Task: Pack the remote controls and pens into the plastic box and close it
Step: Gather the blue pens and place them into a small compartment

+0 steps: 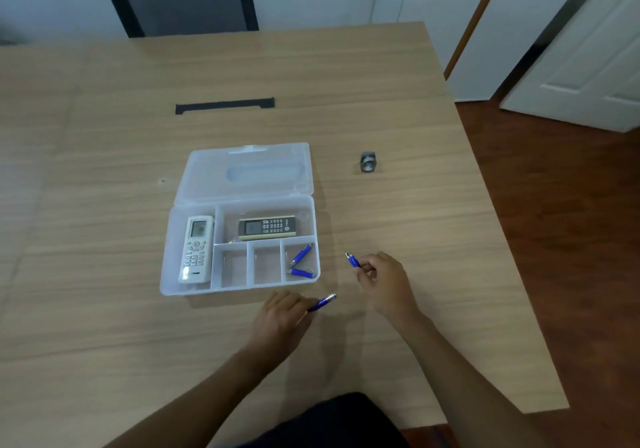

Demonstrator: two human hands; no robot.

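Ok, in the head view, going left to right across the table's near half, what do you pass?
white remote → dark remote → two blue pens in the box → pen in left hand → pen in right hand

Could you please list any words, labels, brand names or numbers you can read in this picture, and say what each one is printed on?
No text can be read for certain.
White remote: screen, button markings and a dark label near its bottom end, all too small and blurred.
Black remote: screen, keypad and a round logo, unreadable.
Blue pens, clear plastic box, small metal object: no lettering visible.
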